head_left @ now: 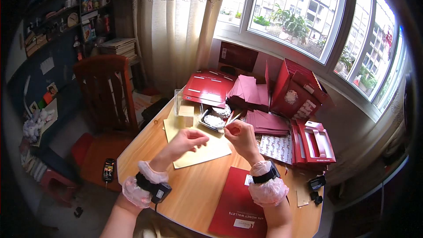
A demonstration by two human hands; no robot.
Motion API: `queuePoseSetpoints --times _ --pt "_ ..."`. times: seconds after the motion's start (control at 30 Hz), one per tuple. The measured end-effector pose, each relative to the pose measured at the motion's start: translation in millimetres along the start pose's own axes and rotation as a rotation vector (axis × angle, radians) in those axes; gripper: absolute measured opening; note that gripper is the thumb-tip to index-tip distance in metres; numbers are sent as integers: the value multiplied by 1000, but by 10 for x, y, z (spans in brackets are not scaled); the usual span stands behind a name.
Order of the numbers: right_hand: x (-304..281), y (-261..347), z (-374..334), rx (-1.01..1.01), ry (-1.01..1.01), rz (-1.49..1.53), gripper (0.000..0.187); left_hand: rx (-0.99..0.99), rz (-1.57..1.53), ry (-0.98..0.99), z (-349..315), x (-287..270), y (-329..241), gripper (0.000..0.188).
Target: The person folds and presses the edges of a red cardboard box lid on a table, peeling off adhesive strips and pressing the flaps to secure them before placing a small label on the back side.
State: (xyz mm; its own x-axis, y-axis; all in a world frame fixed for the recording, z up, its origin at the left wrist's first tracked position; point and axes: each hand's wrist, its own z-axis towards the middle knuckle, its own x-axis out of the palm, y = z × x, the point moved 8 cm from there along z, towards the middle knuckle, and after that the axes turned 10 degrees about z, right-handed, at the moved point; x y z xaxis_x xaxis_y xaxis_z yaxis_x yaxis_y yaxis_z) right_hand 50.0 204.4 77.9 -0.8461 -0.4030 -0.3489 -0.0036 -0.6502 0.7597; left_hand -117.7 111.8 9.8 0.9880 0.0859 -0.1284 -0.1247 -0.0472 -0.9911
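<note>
Two bare hands are raised over a light wooden table [185,196] with a curved edge. The left hand [185,144] is above a pale yellow sheet of paper [211,150], its fingers curled together and its thumb close below the fingertips. The right hand [242,135] faces it, well apart, with its fingers bent and the thumb drawn in toward the index finger. I cannot tell whether either hand pinches anything small.

Between and just beyond the hands is a small, shallow black tray [203,121] with round, white, frilly-looking pieces [214,122]; the right fingertips appear near its right end. A small tan cardboard box [187,113] stands left of the tray.

Behind the tray lie a flat glossy red folder [207,89] and, to its right, a fanned stack of pinkish-red envelopes [245,90]. A second pile of dark red envelopes [268,122] lies beyond the right hand, near a white patterned sheet [276,148] and a red box with a cut-out window [318,143]. A large red cardboard box [291,92] stands at the back, below the window. Close to the person, a flat red packet [231,202] lies partly under the right forearm.
</note>
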Motion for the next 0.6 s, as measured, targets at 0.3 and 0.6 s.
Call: queuePoseSetpoints --times 0.3,0.6 --pt "279 711 -216 -549 130 -529 14 -178 -640 11 43 212 158 30" --pt "536 773 -368 -749 275 -819 8 -259 -661 -4 -8 127 256 26"
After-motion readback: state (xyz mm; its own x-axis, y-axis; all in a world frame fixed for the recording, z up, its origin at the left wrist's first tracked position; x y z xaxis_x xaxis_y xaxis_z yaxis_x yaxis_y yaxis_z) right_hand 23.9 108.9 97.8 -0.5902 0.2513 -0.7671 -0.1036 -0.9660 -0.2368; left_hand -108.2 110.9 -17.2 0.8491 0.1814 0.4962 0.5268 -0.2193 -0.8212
